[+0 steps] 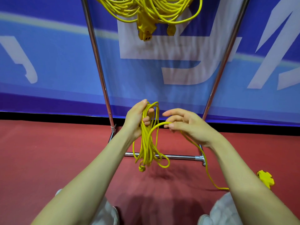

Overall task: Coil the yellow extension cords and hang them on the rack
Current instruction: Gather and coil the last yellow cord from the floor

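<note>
At frame centre the left hand (136, 120) grips the looped yellow cord (146, 146); just beside it, not touching, the right hand (190, 125) pinches one strand. Its tail crosses open red floor (56, 151) toward the right edge. Coiled cords (146, 10) hang between the rack (100, 75) posts at the top edge.

Bright, even light falls from overhead and lays soft shadows on the red matte floor (48, 151) at lower centre: one just behind the coil of thin yellow extension cord (146, 143), and a broader one at the bottom edge. The blue fabric banner with white lettering (56, 62) is smeared by blur, while the coil looks fairly crisp. Wide-angle distortion splays the shiny chrome rack poles (95, 51) outward toward the top corners, and thin highlights run along them.
</note>
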Available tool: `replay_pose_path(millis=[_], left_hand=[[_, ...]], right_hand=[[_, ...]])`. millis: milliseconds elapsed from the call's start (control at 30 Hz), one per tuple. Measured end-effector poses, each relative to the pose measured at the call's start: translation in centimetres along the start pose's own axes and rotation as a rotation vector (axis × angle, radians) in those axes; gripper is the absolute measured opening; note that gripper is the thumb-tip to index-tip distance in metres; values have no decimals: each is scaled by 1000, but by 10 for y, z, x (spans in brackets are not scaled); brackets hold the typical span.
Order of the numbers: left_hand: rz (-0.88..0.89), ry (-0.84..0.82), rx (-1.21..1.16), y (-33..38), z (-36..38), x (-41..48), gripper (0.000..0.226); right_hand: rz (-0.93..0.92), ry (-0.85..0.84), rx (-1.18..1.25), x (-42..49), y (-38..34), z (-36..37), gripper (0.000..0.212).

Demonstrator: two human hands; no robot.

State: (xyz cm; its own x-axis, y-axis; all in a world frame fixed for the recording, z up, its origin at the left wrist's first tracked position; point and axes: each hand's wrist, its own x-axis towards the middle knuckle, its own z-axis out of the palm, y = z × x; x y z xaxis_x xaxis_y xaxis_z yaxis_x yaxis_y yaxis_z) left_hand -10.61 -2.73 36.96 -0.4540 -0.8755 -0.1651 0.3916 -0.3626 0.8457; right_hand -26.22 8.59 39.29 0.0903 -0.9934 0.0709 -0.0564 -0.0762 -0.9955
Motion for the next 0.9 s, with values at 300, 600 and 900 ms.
replay_pose_path(millis=[300,600,900], left_hand=[[92,-26,278,-14,12,-16,24],[39,-108,436,-15,18,-24,29],[-7,-164,348,10,3,-20,53]], right_hand=[[-201,389,-757,15,15,14,38],[75,499,-813,24,24,15,60],[158,-62,-425,21,41,-15,15]])
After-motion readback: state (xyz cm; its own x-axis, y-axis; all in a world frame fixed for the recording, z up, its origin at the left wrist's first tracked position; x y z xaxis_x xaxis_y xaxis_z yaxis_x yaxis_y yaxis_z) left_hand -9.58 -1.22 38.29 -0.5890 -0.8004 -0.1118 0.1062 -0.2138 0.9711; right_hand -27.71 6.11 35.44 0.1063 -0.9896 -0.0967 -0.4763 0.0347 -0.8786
